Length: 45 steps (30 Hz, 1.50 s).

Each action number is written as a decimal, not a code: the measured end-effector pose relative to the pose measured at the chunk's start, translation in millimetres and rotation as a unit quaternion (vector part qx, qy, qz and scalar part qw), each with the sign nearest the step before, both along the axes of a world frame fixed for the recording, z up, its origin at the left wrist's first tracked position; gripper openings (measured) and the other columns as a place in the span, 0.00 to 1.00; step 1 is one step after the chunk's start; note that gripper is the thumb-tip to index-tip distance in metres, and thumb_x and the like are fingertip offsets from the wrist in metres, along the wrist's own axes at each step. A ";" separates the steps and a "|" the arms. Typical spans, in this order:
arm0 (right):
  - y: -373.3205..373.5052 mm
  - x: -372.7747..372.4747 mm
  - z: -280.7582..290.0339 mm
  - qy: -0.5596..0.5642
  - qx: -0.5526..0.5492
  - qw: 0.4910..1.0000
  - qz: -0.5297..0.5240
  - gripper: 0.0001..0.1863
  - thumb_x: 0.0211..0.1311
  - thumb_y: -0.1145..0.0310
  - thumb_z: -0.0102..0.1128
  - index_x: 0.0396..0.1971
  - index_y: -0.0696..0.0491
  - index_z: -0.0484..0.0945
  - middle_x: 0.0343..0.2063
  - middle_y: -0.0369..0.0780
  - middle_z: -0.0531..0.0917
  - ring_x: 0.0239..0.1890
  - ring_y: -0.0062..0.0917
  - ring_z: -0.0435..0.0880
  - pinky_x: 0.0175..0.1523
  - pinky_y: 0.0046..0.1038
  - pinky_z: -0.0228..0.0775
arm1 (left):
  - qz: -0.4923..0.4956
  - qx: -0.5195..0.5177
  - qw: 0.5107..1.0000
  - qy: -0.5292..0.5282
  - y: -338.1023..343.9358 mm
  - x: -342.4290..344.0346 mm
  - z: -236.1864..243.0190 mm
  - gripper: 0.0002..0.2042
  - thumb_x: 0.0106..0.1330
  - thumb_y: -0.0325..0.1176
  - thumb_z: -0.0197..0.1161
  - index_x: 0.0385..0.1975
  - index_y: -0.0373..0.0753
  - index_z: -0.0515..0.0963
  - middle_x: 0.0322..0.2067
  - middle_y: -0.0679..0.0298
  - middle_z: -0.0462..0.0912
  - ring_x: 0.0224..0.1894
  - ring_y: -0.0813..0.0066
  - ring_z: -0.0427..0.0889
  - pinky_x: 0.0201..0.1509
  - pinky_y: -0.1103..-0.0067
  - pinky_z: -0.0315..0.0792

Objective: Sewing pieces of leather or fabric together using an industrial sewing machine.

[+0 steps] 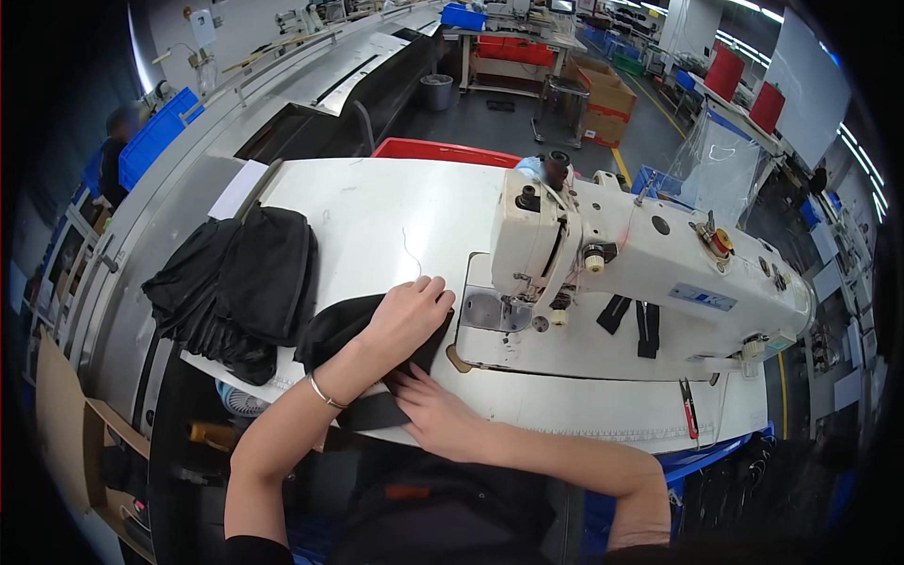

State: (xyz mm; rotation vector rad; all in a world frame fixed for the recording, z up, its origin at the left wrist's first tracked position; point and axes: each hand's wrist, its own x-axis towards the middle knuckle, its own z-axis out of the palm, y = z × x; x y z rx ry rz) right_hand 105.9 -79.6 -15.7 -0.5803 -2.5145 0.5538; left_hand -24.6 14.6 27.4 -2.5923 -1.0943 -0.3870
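My left hand curls its fingers over the upper edge of a black fabric piece left of the white sewing machine's needle area. Just below it, my right hand grips the same fabric near the table's front, its fingertips partly hidden in the folds. A pile of black fabric pieces lies to the left. Two short black strips rest under the machine arm, and red-handled thread snips lie at the right front. A loose thread trails above my left hand.
The white tabletop borders a metal channel at left. A red bin sits beyond it, with cardboard boxes farther back. A person is beside blue crates. An open carton stands at lower left.
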 end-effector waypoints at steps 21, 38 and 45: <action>52.9 115.3 -13.8 -0.258 0.550 0.793 -0.044 0.18 0.61 0.67 0.45 0.44 0.65 0.72 0.48 0.46 0.74 0.52 0.32 0.73 0.61 0.30 0.66 | -0.083 -0.260 0.937 -0.217 103.3 59.3 -37.2 0.16 0.53 0.31 0.63 0.42 0.34 0.73 0.37 0.56 0.78 0.39 0.63 0.79 0.39 0.73 0.73; 39.8 114.0 17.7 0.108 0.058 0.981 -0.150 0.08 0.52 0.66 0.58 0.28 0.54 0.76 0.30 0.41 0.78 0.42 0.33 0.77 0.44 0.35 0.70 | -0.119 -0.412 0.762 -0.486 107.8 96.3 6.0 0.23 0.50 0.34 0.68 0.45 0.32 0.72 0.38 0.54 0.78 0.43 0.64 0.76 0.49 0.74 0.69; 60.4 242.7 18.6 -0.329 0.206 0.762 -0.518 0.13 0.60 0.69 0.49 0.42 0.57 0.77 0.43 0.45 0.78 0.47 0.38 0.76 0.52 0.43 0.66 | -0.002 -0.561 0.679 -0.474 78.1 -7.0 42.4 0.11 0.62 0.30 0.59 0.43 0.36 0.76 0.35 0.64 0.81 0.41 0.75 0.79 0.46 0.79 0.71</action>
